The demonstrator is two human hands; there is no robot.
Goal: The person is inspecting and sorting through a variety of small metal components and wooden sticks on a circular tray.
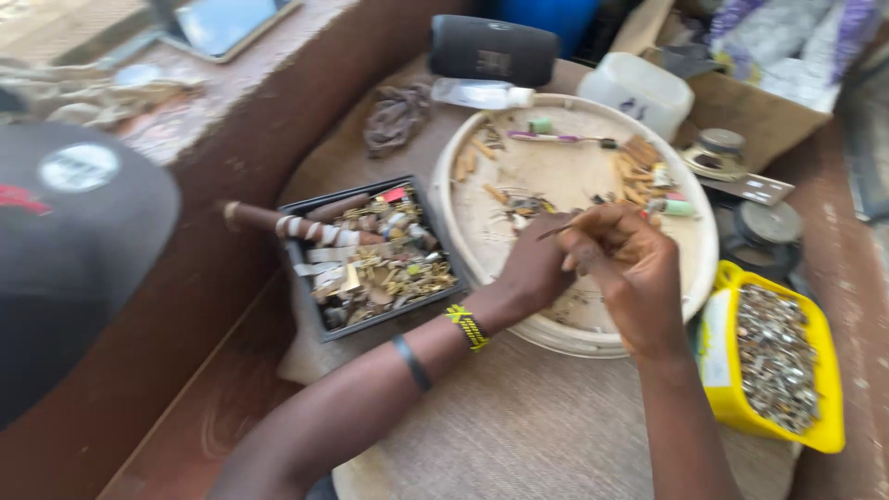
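Two hands meet over a round white tray (463,231) on the bench. The left hand (537,268) and right hand (630,268) together pinch a thin brown stick-like part (560,227) above the tray's middle, likely so bits drop inside. Left of the tray sits a black box of brass scrap (370,255); right of it, a yellow tub of small metal pieces (773,356).

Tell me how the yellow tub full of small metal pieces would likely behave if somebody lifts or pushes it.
The yellow tub looks heaped with small metal pieces, so it is probably heavy for its size. Its thin plastic wall may flex when lifted by one side. Pushed quickly, pieces could spill, since they reach near the rim.
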